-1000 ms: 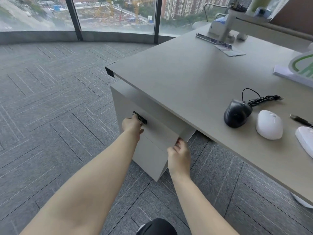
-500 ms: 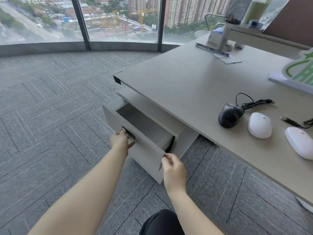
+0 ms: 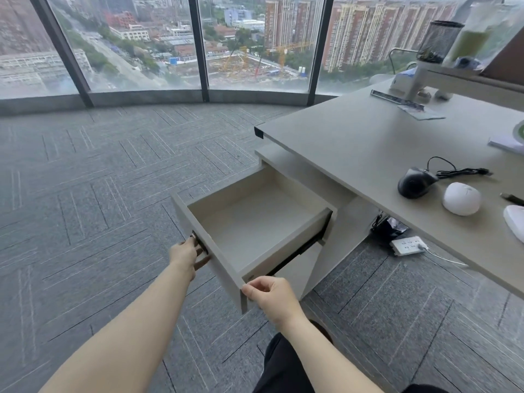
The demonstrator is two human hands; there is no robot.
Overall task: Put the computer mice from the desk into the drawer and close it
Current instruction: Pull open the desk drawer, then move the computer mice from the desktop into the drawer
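The top drawer (image 3: 286, 242) of the cabinet under the desk stands pulled far out, with nothing inside it. My left hand (image 3: 187, 255) grips the black handle on the drawer front. My right hand (image 3: 269, 293) pinches the front's near right corner. On the desk (image 3: 354, 148) at the right lie a black wired mouse (image 3: 415, 182), a round white mouse (image 3: 461, 199) and a second white mouse (image 3: 514, 224) cut off by the frame edge.
A white power strip (image 3: 407, 245) and dark cables lie on the carpet under the desk. A ruler (image 3: 397, 101), papers, a mesh pen cup (image 3: 438, 41) and a shelf sit at the desk's far side. Grey carpet (image 3: 99, 194) stretches left toward tall windows.
The drawer went from shut to pulled far out toward me. Both hands moved back with its front, keeping their grip.
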